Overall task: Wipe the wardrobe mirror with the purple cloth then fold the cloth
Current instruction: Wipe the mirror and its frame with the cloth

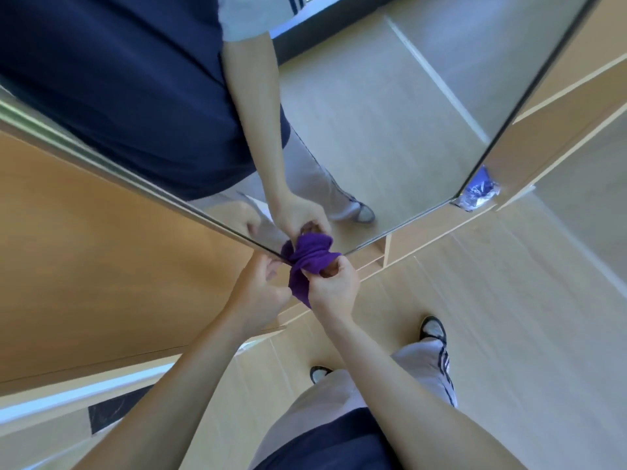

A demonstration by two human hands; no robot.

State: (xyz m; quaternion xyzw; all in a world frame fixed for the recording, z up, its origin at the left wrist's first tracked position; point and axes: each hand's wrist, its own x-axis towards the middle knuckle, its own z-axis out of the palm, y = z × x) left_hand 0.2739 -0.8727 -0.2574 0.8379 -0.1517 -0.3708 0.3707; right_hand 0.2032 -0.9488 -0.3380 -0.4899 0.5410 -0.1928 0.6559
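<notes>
While the purple cloth (307, 262) sits bunched against the mirror (390, 130) corner, right hand (334, 286) pinches its near edge, left hand (261, 293) (grip unclear) just beside.

Both arms extended, left grip (263, 286) and right grip (334, 283) clenched.

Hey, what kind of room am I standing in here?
Probably a bedroom or dressing area at home: a tall frameless wardrobe mirror on light wooden cabinet panels, above a pale wood-plank floor. Both hands hold a crumpled purple cloth.
</notes>
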